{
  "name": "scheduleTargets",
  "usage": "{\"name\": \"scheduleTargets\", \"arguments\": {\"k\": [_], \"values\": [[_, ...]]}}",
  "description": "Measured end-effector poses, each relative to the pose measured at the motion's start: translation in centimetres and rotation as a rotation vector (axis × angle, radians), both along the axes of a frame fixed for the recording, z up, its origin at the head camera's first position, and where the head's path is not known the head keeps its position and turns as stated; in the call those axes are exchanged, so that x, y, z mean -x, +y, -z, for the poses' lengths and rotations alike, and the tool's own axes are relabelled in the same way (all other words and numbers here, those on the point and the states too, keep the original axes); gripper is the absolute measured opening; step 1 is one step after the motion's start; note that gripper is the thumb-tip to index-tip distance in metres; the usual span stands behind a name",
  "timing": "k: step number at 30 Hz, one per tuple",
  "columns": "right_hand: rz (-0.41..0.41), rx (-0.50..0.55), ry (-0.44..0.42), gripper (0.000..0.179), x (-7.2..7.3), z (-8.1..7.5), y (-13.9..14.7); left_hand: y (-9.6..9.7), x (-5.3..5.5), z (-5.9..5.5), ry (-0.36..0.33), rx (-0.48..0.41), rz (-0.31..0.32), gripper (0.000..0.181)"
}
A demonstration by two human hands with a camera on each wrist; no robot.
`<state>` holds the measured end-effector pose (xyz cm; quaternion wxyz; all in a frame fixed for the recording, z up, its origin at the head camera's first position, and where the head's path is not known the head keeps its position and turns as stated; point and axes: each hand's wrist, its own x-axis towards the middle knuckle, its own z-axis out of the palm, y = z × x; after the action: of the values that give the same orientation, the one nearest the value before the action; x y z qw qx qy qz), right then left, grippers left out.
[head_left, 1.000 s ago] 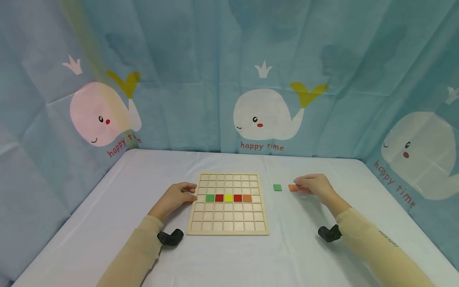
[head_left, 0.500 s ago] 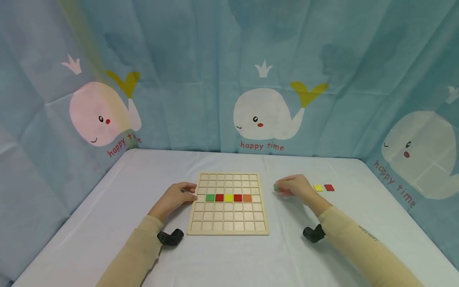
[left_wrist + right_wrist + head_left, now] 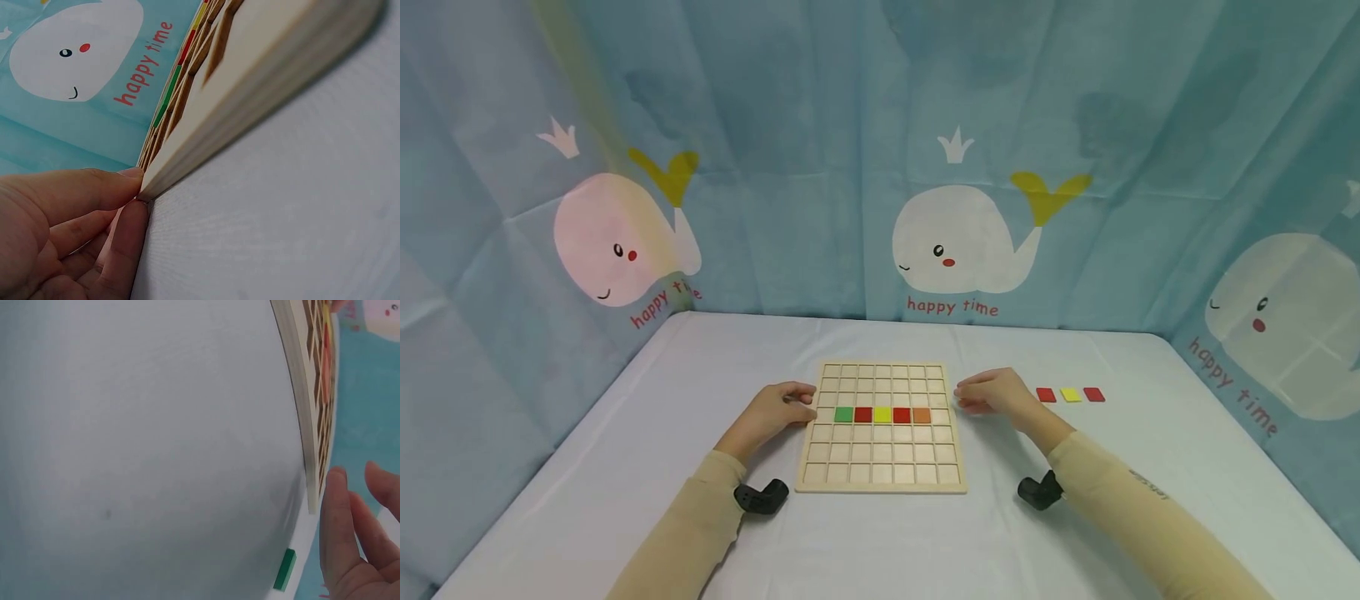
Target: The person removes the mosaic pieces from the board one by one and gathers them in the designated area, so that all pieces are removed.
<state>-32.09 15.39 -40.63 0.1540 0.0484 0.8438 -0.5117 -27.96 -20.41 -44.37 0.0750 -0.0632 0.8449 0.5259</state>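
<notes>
A pale wooden grid board lies mid-table, with a row of coloured square tiles across it: green, red, yellow, red again, then orange. At its left edge my left hand pinches the frame; the left wrist view has the board's corner between thumb and fingers. My right hand is beside the board's right edge, fingertips near the rim and nothing held. A loose green tile lies under that hand in the right wrist view, hidden in the head view.
Right of my right hand, a red tile, a yellow tile and another red tile lie in a line on the white tablecloth. A blue whale-print curtain stands behind and at both sides.
My right hand has moved left, from the orange loose tile past the green one to the board's right edge, uncovering the loose red and yellow tiles. The left hand stays at the board.
</notes>
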Motion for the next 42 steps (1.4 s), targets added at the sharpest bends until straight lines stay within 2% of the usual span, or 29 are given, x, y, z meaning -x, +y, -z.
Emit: {"name": "scheduleTargets", "arguments": {"k": [7, 13, 24, 31, 42], "values": [[-0.026, 0.036, -0.015, 0.029, -0.3, 0.1, -1.4, 0.0, 0.0, 0.2, 0.001, -0.011, -0.002, 0.051], [-0.055, 0.014, -0.006, 0.024, -0.4, 0.6, -2.3, 0.1, -0.1, 0.1, 0.006, -0.009, 0.004, 0.051], [-0.097, 0.052, -0.030, 0.020, -0.5, 0.8, -3.3, 0.1, -0.1, 0.1, 0.006, -0.003, 0.007, 0.051], [-0.133, 0.039, -0.012, 0.020, -0.5, 1.0, -3.6, 0.1, -0.1, -0.1, 0.002, 0.005, 0.006, 0.051], [-0.120, 0.000, -0.035, 0.014, -0.1, 1.2, -3.9, 0.0, -0.2, -0.3, 0.002, 0.022, 0.007, 0.052]]}}
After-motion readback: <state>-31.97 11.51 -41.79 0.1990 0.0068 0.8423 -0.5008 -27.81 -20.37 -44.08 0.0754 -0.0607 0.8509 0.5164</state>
